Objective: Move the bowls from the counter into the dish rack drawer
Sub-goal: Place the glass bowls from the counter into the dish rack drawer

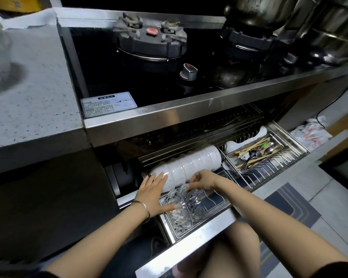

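Here, right hand (pixel 202 180) pinching faceted glass bowls (pixel 182 207) — on edge in wire rack drawer (pixel 269 169), left hand (pixel 153 192) spread flat

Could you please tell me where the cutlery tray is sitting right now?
In the head view, the cutlery tray sits in the right part of the open dish rack drawer, just right of the row of white bowls.

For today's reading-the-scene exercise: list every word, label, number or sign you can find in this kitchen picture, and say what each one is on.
White label on the front left corner of the black stove top: printed lines and a small diagram, too small and blurred to read.
Control knob on the stove top: a red mark, not legible as any character.
Nothing else in view carries readable text.
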